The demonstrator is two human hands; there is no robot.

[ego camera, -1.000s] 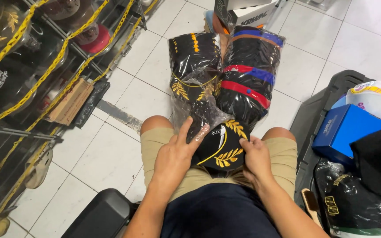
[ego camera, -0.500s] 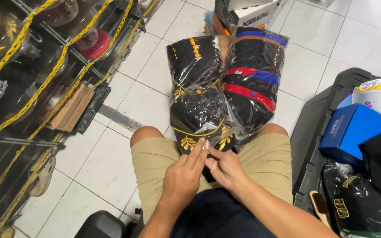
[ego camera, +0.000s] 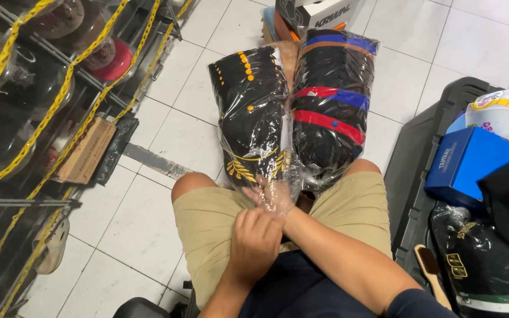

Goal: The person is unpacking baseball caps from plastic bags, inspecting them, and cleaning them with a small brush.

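At far left stands a wire rack strung with yellow chain, caps behind it, and a small wooden board leaning at its foot.

The left hand lies over the lap with fingers curled, pinching the loose plastic; the right hand is pushed inside the open mouth of the left bag, wrapped in the film, so how far its fingers are spread cannot be told.

That bag stands on the white tile floor between the knees, touching a second bag of caps with red and blue bands. The caps look light and soft, likely to squash; the film is thin, slick and easily torn, so the gathered mouth seems the best hold.

At right, a dark bin holds a blue box, a white helmet and more bagged caps.
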